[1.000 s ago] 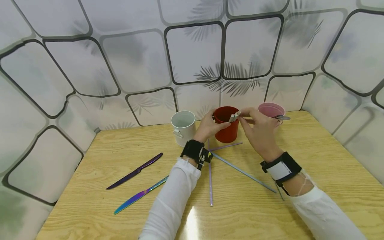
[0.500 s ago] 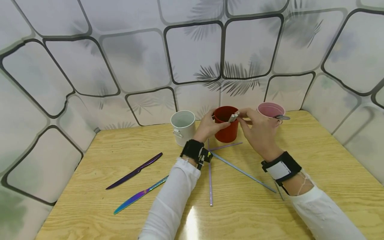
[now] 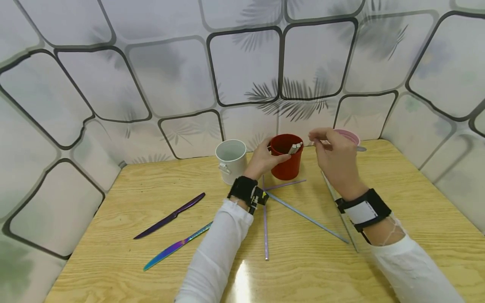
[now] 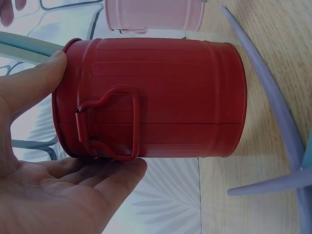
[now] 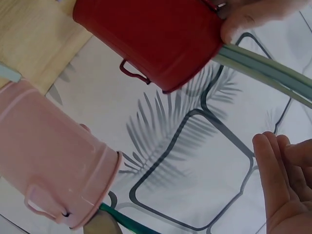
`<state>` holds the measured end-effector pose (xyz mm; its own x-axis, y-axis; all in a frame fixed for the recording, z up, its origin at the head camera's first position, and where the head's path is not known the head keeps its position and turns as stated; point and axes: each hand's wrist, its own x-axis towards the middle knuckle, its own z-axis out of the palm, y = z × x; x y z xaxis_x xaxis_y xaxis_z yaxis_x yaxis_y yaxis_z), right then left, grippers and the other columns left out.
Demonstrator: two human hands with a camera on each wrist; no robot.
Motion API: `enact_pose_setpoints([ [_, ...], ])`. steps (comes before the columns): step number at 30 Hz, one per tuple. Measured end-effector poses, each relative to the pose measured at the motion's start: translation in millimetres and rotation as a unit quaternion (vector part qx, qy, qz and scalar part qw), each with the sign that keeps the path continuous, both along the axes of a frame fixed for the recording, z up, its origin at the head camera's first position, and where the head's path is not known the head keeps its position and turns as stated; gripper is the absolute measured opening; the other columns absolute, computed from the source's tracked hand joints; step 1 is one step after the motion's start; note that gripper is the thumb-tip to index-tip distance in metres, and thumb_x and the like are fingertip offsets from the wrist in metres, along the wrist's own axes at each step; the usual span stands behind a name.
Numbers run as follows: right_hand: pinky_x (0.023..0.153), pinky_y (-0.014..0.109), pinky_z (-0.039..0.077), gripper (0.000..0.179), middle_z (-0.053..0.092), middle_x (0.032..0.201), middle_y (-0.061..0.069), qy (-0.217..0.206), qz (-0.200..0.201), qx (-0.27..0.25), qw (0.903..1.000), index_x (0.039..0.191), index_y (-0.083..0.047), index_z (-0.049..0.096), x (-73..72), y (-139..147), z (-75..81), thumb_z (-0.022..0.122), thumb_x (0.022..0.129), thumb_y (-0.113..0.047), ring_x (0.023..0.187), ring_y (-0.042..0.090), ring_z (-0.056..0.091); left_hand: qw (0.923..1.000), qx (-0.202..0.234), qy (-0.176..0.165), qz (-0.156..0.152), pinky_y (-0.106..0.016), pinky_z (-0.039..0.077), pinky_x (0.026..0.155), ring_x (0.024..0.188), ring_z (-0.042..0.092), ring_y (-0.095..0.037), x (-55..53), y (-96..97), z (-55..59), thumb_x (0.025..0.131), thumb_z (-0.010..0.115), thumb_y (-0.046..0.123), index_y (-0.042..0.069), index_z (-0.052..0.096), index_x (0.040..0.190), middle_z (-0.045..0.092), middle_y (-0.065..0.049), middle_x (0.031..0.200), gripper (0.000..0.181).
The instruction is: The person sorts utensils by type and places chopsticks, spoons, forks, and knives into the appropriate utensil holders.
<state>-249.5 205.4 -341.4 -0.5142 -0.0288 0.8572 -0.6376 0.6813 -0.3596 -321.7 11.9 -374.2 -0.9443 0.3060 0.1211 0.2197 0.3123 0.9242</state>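
Observation:
My left hand [image 3: 262,160] grips the small red bucket [image 3: 286,170], its thumb at the rim and its other fingers around the side. Pale green chopsticks [image 4: 27,46] stick out over that rim beside the thumb, leaning to the right in the head view. To the right of the bucket, in front of the pink bucket [image 5: 53,156], is my right hand [image 3: 337,162], apart from the chopsticks. In the right wrist view its fingers are together and nearly straight, the thumb beside them, with nothing between them.
A white bucket [image 3: 232,170] stands left of the red one. A grey handle [image 3: 361,149] juts from the pink bucket. Lilac chopsticks [image 3: 266,235], a blue chopstick [image 3: 314,221] and a pale green one [image 3: 346,225] lie in front. At left lie a purple knife [image 3: 176,213] and a rainbow knife [image 3: 166,252].
My right hand has come off the chopsticks at the red bucket's rim and moved right. The left hand and red bucket have not visibly moved.

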Motion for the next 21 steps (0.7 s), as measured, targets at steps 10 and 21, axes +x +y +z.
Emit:
enact_pose_setpoints([
  [10, 0.08, 0.01, 0.053, 0.013, 0.077, 0.096, 0.011, 0.06, -0.009, -0.078, 0.9951, 0.102, 0.004, 0.075, 22.7, 1.0, 28.8, 0.068, 0.093, 0.008, 0.086, 0.008, 0.072, 0.9999, 0.007, -0.009, -0.008, -0.036, 0.053, 0.101, 0.129, 0.058, -0.031, 0.9, -0.6, 0.5, 0.089, 0.081, 0.017, 0.005, 0.045, 0.152, 0.057, -0.014, 0.144, 0.074],
  [21, 0.09, 0.012, 0.05, 0.007, 0.075, 0.088, 0.015, 0.185, 0.071, -0.018, 0.98, 0.095, 0.002, 0.076, 66.5, -37.6, 51.1, 0.075, 0.089, 0.003, 0.073, 0.034, 0.072, 1.0, 0.002, -0.007, -0.005, -0.037, 0.053, 0.101, 0.128, 0.058, -0.028, -0.7, -0.7, 0.9, 0.089, 0.083, 0.02, 0.006, 0.047, 0.151, 0.06, -0.012, 0.141, 0.073],
])
